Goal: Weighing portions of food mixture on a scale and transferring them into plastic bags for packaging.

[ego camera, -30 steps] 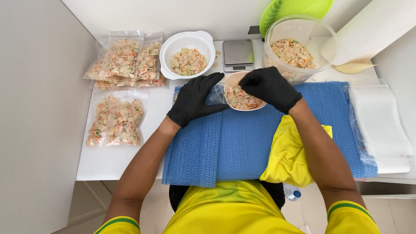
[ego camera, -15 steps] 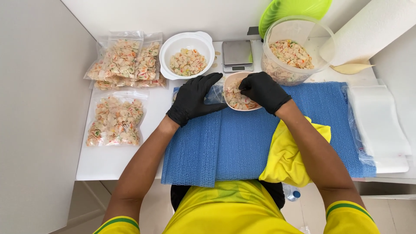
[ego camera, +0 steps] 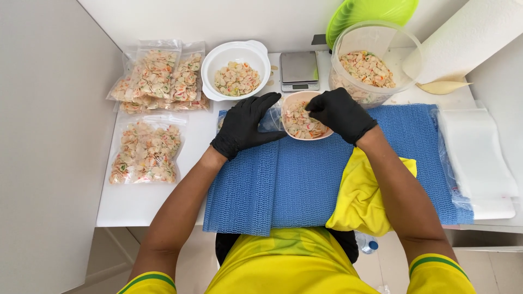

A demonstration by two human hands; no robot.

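Desk: white desk [ego camera: 158,198] against a white wall, part covered by a blue mesh mat [ego camera: 294,179].
Left hand: black-gloved left hand [ego camera: 248,124] lies on a clear plastic bag [ego camera: 268,121] at the far edge of the mat; fingers spread and loosely curved, pressing the bag down, not clenched.
Right hand: black-gloved right hand [ego camera: 340,113] rests at the rim of a small pink bowl [ego camera: 302,121]; fingers bunched together at the bowl's far right edge, touching the rim. Whether they pinch any contents, I cannot tell.
Pink bowl: stands on the mat between both hands, touching the bag's mouth, filled with small pale pieces flecked orange and green.
White bowl: white bowl [ego camera: 235,71] behind the left hand, holding the same mix.
Scale: small kitchen scale [ego camera: 299,71] just behind the pink bowl, platform bare.
Large tub: clear round tub [ego camera: 376,60] behind the right hand, partly filled with the mix; green lid [ego camera: 370,13] leaning behind it.
Filled bags: several sealed bags [ego camera: 158,76] stacked at the far left; one more bag [ego camera: 146,152] lying flat nearer.
Other items: paper towel roll [ego camera: 468,43] at far right; yellow cloth [ego camera: 365,193] on the mat's near edge under the right forearm.
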